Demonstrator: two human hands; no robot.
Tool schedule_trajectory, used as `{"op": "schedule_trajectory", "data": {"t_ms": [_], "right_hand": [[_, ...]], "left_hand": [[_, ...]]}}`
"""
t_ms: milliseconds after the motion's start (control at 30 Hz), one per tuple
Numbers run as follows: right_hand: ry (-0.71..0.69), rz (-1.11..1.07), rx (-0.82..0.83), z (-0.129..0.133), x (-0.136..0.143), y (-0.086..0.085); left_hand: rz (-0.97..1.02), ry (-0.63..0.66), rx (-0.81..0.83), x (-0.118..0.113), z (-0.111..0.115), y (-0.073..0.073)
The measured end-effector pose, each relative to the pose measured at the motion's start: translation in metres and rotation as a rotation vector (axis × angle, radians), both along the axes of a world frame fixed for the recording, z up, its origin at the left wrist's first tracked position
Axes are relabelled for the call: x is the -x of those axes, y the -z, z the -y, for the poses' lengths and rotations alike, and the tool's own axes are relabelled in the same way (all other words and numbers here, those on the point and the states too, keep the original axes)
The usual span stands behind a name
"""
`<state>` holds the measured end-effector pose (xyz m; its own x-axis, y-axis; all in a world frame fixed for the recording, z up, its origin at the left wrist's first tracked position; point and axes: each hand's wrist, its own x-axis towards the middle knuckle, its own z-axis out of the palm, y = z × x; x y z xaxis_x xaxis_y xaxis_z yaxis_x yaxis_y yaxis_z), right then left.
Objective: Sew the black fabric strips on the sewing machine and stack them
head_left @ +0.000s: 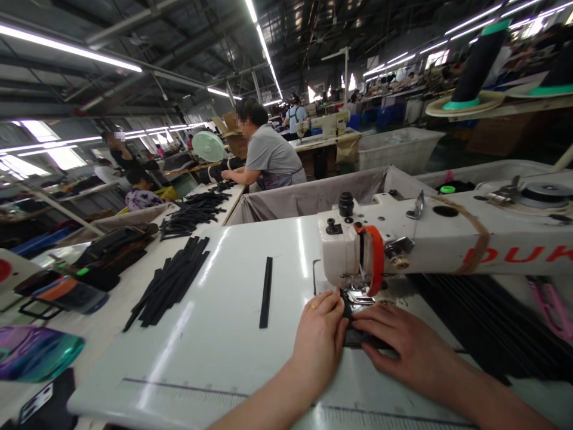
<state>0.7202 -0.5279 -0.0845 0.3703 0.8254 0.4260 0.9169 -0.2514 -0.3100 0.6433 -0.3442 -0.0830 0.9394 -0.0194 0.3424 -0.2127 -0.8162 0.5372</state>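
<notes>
A small black fabric piece (354, 339) lies at the presser foot of the white sewing machine (349, 251). My left hand (320, 328) presses its left edge, fingers together, fingertips close to the needle area. From the right, my right hand (398, 334) holds the same piece down with bent fingers. Part of the fabric is hidden under both hands. Left of them, a single narrow black strip (265, 292) rests on the pale table top (233, 352). To the right of the needle, long black strips (487, 322) pass beneath the machine arm.
A pile of black strips (172, 280) lies at the left, with another heap (197, 209) behind it. Pink-handled scissors (550, 307) are at the right. A purple-teal bottle (40, 352) and a phone (38, 406) sit at the lower left. A co-worker (273, 152) works beyond the table.
</notes>
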Motion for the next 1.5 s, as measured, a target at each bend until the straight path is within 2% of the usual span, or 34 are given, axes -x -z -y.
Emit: {"op": "schedule_trajectory", "data": {"t_ms": [233,433,667,967,1267,1500], "right_hand": [[0.024,0.032,-0.014,0.001,0.001,0.002],[0.03,0.06,0.007,0.001,0.001,0.005],[0.05,0.131,0.014,-0.002,-0.001,0.006],[0.052,0.12,-0.004,-0.004,0.001,0.0],[0.071,0.206,0.06,-0.004,0.003,0.004],[0.079,0.127,0.066,-0.005,0.006,0.001]], "left_hand": [[0.02,-0.066,0.062,0.009,0.003,-0.001],[0.064,-0.097,0.098,0.005,0.004,0.004],[0.033,-0.077,0.166,0.002,0.001,0.003],[0.061,-0.048,0.08,0.002,0.003,0.001],[0.124,-0.029,-0.179,0.004,0.006,0.009],[0.104,0.003,-0.176,0.008,0.009,0.011]]}}
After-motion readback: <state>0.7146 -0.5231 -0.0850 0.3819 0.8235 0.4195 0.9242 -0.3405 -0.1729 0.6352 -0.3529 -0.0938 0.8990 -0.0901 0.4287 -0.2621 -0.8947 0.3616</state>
